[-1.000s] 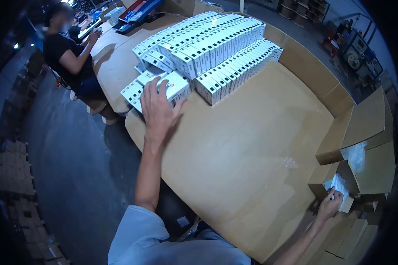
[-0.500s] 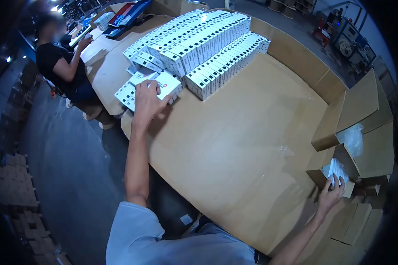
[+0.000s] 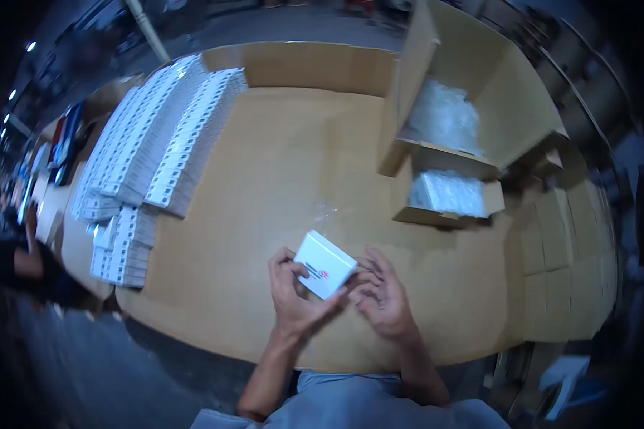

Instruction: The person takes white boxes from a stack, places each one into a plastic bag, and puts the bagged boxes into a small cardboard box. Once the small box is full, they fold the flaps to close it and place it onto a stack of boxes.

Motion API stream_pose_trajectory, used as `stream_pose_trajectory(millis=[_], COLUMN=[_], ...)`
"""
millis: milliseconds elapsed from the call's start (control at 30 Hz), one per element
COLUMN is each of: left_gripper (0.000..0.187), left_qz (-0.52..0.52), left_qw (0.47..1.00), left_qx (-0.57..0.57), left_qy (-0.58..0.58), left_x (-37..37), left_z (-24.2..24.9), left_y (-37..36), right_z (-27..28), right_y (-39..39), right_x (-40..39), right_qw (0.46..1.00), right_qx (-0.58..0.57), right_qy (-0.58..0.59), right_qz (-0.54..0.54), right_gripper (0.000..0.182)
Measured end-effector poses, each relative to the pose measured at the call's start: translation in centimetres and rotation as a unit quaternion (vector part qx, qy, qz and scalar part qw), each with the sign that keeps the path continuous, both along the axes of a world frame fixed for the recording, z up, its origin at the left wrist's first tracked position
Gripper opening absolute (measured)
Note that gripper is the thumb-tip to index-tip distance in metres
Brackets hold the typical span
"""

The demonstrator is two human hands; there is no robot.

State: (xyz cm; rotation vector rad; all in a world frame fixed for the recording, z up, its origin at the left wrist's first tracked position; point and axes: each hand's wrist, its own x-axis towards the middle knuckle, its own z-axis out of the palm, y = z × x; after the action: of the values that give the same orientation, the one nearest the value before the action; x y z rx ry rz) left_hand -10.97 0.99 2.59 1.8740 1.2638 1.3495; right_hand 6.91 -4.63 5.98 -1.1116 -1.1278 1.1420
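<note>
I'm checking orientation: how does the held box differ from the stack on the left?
The box is in the left hand; the stack rests on the table. The box shows a broad face with a red mark; the stack shows narrow faces with dark squares. The box is single; the stack is many. Both are white.

Both forearms reach forward, angling inward. The left hand is curled in a grip, thumb stretched toward the right hand, whose fingers are loosely bent close beside it.
</note>
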Motion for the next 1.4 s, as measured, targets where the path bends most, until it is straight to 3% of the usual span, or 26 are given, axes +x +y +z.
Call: stream_pose_trajectory(millis=[67, 200, 233, 267, 300, 400, 500, 567, 767, 867, 900, 933, 1000, 1100, 1233, 1367, 1400], left_gripper=[0.064, 0.042, 0.035, 0.026, 0.023, 0.017, 0.017, 0.025, 0.032, 0.026, 0.024, 0.022, 0.02, 0.019, 0.012, 0.014, 0.013], left_qz=[-0.058, -0.191, -0.237, -0.242, -0.241, -0.254, -0.28, -0.279, -0.266, -0.26, -0.262, -0.262, -0.257, -0.2, -0.151, -0.186, -0.178], left_qw=[0.998, 0.979, 0.968, 0.959, 0.967, 0.954, 0.922, 0.877, 0.712, 0.736, 0.78, 0.821, 0.894, 0.959, 0.974, 0.97, 0.971], left_qx=[0.004, -0.074, -0.082, -0.146, -0.066, 0.118, 0.198, 0.24, 0.276, 0.199, 0.182, 0.164, 0.168, 0.13, 0.167, 0.057, 0.014], left_qy=[0.019, 0.017, 0.019, 0.016, 0.05, 0.107, 0.178, 0.31, 0.588, 0.593, 0.538, 0.481, 0.328, 0.151, -0.034, -0.147, -0.159], left_x=[3.6, 8.0, 8.3, 8.7, 9.6, 14.0, 21.6, 27.4, 36.5, 37.3, 37.0, 36.5, 35.4, 32.9, 29.0, 24.3, 23.4], left_z=[-0.2, 1.7, 2.5, 3.8, 5.4, 9.8, 13.8, 13.7, 9.7, 9.9, 10.3, 11.2, 12.7, 16.2, 16.9, 12.3, 11.1], left_y=[-1.4, -1.0, 0.5, 1.6, 3.3, 9.5, 17.4, 23.7, 31.2, 32.4, 32.2, 31.6, 30.5, 27.2, 22.4, 14.5, 12.1], right_z=[-1.1, -2.9, -2.7, -2.7, -2.8, -4.6, -2.7, -3.5, -1.8, -2.2, -2.1, -3.2, -2.5, -0.2, 3.7, 6.0, 5.8], right_y=[-0.7, -2.6, -2.5, -3.2, -3.9, -4.0, -4.8, -4.7, -4.6, -5.4, -5.7, -4.9, -5.1, -3.7, -1.4, 1.2, 1.8], right_x=[1.3, 6.7, 7.4, 9.1, 11.0, 14.5, 17.0, 18.2, 20.2, 21.5, 21.6, 21.6, 22.2, 22.7, 21.8, 18.5, 17.7], right_qw=[1.0, 0.993, 0.986, 0.985, 0.981, 0.971, 0.973, 0.976, 0.969, 0.966, 0.964, 0.955, 0.95, 0.932, 0.934, 0.945, 0.944], right_qx=[-0.011, -0.037, 0.028, -0.008, -0.042, 0.041, -0.07, -0.045, -0.037, -0.047, -0.057, 0.031, 0.01, 0.015, 0.066, 0.125, 0.135], right_qy=[-0.013, -0.026, -0.002, -0.054, -0.106, -0.115, -0.093, -0.064, -0.064, -0.073, -0.08, -0.094, -0.131, -0.17, -0.138, -0.03, -0.054], right_qz=[-0.026, -0.105, -0.164, -0.161, -0.156, -0.205, -0.197, -0.205, -0.234, -0.242, -0.245, -0.279, -0.283, -0.321, -0.322, -0.302, -0.295], right_gripper=[0.061, 0.053, 0.038, 0.029, 0.022, 0.015, 0.015, 0.015, 0.014, 0.015, 0.015, 0.017, 0.017, 0.017, 0.027, 0.049, 0.053])
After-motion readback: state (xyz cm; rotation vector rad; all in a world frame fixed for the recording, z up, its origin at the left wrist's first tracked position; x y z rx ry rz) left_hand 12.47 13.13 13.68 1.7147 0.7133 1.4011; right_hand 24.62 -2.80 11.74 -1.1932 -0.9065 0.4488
